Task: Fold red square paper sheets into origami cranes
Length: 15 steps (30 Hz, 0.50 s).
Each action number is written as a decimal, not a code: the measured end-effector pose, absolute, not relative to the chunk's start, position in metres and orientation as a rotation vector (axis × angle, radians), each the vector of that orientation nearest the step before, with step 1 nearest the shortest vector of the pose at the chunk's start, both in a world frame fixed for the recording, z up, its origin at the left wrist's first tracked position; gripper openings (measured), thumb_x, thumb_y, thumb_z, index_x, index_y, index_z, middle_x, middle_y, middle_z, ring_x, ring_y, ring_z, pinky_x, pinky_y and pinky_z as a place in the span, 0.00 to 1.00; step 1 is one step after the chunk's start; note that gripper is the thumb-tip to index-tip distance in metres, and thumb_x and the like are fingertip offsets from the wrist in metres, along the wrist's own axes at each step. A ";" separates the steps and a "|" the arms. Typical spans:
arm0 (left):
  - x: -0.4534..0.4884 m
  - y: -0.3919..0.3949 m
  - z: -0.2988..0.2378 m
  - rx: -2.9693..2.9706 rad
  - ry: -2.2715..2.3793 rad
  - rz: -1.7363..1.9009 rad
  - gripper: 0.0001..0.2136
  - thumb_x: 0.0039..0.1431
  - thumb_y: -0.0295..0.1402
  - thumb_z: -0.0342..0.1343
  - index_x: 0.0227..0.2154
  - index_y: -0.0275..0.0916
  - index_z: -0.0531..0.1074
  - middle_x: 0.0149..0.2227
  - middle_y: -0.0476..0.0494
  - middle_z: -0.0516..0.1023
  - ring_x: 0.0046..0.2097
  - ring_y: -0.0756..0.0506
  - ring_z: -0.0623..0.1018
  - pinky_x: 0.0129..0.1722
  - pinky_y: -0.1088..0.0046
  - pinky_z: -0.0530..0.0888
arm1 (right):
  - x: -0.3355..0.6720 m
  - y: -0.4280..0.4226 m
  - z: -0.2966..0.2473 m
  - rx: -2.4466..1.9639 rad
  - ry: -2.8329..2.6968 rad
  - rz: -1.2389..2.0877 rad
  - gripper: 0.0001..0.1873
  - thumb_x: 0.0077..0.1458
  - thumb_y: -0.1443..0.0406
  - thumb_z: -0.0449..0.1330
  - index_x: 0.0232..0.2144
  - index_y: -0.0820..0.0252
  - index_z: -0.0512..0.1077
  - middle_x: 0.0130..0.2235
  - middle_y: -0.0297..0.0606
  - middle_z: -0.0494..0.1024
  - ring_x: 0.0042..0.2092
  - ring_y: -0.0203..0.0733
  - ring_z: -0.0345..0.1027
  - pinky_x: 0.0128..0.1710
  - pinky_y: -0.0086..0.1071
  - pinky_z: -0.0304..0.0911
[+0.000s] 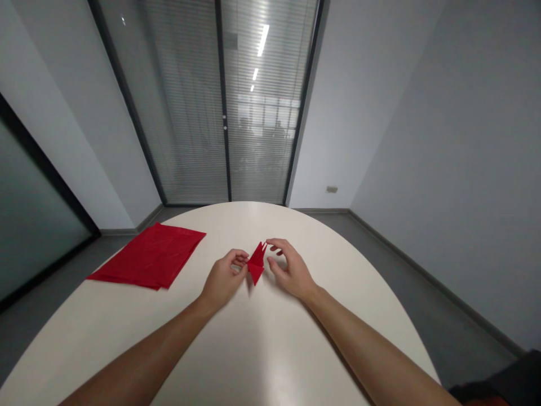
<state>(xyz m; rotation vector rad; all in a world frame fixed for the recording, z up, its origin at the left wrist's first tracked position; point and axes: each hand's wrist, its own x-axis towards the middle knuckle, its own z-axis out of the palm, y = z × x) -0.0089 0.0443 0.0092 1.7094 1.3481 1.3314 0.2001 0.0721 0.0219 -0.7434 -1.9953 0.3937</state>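
Observation:
A small folded red paper figure (pixel 256 267), with narrow points at its far end and a wider point toward me, is held just above the white table. My left hand (pixel 227 276) pinches its left edge between thumb and fingers. On the other side, my right hand (pixel 291 269) is curved with thumb and fingers apart. Its index fingertip is at one of the thin upper points; whether it touches the paper I cannot tell. The right palm holds nothing.
A stack of flat red paper sheets (pixel 147 256) lies at the left of the round white table (pixel 338 316), reaching its edge. Beyond the table stand a glass partition with blinds (pixel 190 113) and grey-white walls. A dark object (pixel 502 383) shows at the lower right corner.

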 end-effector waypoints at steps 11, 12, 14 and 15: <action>-0.009 0.046 0.007 1.718 1.368 1.332 0.09 0.54 0.31 0.56 0.39 0.39 0.73 0.37 0.44 0.80 0.36 0.47 0.79 0.32 0.74 0.74 | 0.201 0.072 0.021 -0.806 -1.957 0.385 0.18 0.61 0.69 0.56 0.53 0.53 0.66 0.51 0.42 0.74 0.46 0.44 0.70 0.45 0.39 0.68; -0.009 0.046 0.007 1.718 1.370 1.332 0.09 0.54 0.31 0.56 0.39 0.39 0.73 0.37 0.44 0.80 0.36 0.47 0.79 0.31 0.75 0.74 | 0.201 0.073 0.021 -0.813 -1.943 0.383 0.17 0.62 0.68 0.56 0.52 0.53 0.66 0.50 0.42 0.75 0.46 0.44 0.70 0.44 0.39 0.68; -0.010 0.045 0.007 1.716 1.368 1.333 0.10 0.54 0.32 0.56 0.40 0.39 0.73 0.37 0.44 0.79 0.36 0.47 0.79 0.32 0.74 0.74 | 0.200 0.073 0.021 -0.825 -1.921 0.377 0.14 0.62 0.67 0.57 0.50 0.54 0.67 0.49 0.41 0.75 0.45 0.44 0.70 0.44 0.38 0.67; -0.010 0.045 0.007 1.715 1.366 1.333 0.10 0.55 0.32 0.56 0.40 0.39 0.73 0.37 0.44 0.79 0.36 0.47 0.79 0.32 0.74 0.74 | 0.200 0.073 0.021 -0.833 -1.913 0.374 0.13 0.62 0.66 0.57 0.49 0.54 0.67 0.49 0.41 0.75 0.45 0.44 0.70 0.44 0.38 0.67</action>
